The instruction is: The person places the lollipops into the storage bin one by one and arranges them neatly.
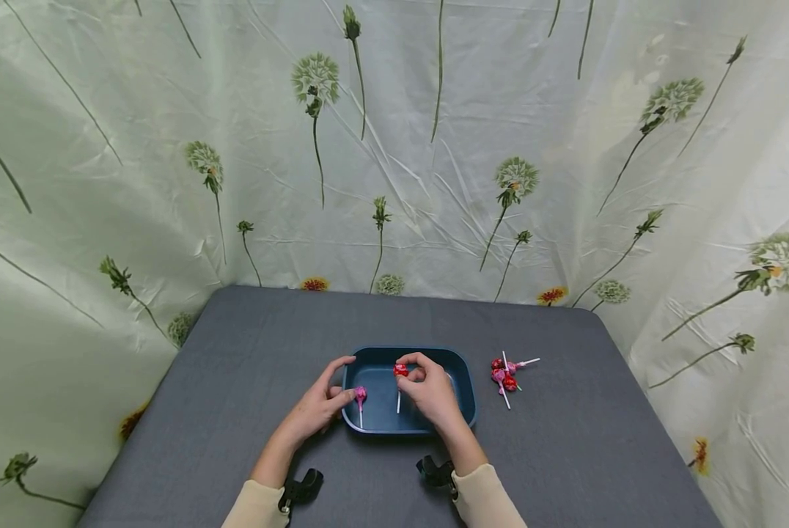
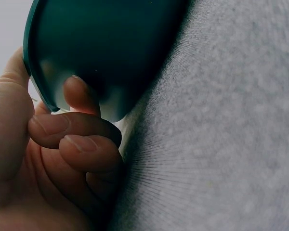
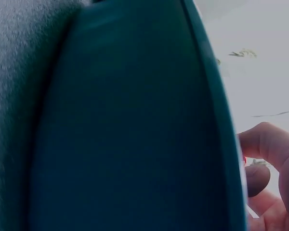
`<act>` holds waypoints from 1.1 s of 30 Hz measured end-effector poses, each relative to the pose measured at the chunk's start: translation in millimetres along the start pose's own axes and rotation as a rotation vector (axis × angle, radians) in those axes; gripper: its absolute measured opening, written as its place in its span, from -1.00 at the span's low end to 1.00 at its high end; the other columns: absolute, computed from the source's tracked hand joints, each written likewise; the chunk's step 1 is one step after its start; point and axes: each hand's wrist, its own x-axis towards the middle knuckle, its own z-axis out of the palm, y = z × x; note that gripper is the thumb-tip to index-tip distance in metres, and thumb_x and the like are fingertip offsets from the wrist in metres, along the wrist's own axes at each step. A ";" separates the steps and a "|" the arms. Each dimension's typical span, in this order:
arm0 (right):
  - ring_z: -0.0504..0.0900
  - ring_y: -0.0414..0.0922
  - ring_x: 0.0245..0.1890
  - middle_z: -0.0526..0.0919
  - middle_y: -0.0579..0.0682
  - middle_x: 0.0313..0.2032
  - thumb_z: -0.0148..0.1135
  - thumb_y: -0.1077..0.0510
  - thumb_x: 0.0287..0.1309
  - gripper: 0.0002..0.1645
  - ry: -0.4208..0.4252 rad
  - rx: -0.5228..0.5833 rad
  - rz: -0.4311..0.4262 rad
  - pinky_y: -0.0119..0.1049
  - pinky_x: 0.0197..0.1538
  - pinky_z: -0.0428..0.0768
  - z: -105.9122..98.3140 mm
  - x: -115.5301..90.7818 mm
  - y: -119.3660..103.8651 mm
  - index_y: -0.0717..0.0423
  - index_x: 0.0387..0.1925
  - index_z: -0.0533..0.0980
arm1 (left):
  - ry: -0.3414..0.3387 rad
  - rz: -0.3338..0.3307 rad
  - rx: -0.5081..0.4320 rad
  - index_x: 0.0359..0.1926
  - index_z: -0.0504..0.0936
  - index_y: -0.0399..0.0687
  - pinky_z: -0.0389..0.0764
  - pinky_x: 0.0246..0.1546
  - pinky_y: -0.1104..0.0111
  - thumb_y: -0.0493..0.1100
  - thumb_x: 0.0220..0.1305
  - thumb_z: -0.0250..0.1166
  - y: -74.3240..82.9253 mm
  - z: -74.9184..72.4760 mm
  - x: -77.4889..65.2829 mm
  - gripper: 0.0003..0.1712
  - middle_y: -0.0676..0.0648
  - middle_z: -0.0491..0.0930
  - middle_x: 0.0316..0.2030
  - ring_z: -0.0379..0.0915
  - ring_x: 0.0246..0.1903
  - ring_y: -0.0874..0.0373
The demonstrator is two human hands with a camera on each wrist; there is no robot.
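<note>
A dark blue rectangular tray (image 1: pixel 463 367) sits on the grey table. My left hand (image 1: pixel 312 411) grips its left side, and in the left wrist view its fingers (image 2: pixel 82 149) curl by the tray's outer wall (image 2: pixel 111 38). Inside, near that thumb, a pink lollipop (image 1: pixel 361 394) lies with its stick toward me. Over the middle of the tray, my right hand (image 1: pixel 434 396) pinches a red lollipop (image 1: pixel 400 369) by its candy head, stick pointing toward me. The right wrist view shows mostly tray wall (image 3: pixel 135 120), which hides most of that lollipop.
To the right of the tray, several red and pink lollipops (image 1: pixel 509 375) lie in a loose pile on the grey cloth (image 1: pixel 566 440). A flower-printed curtain (image 1: pixel 421 169) hangs behind the table and along both sides.
</note>
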 end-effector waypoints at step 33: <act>0.38 -0.23 -0.69 0.50 -0.11 -0.60 0.38 0.24 0.30 -0.72 -0.225 -0.080 0.033 -0.40 -0.53 0.35 31.3 14.0 2.6 0.06 0.02 0.59 | -0.013 0.003 -0.004 0.61 0.12 0.32 0.31 -0.67 0.42 -0.05 0.60 0.23 0.1 -0.5 -0.3 -0.27 0.01 0.44 -0.52 0.23 -0.71 0.22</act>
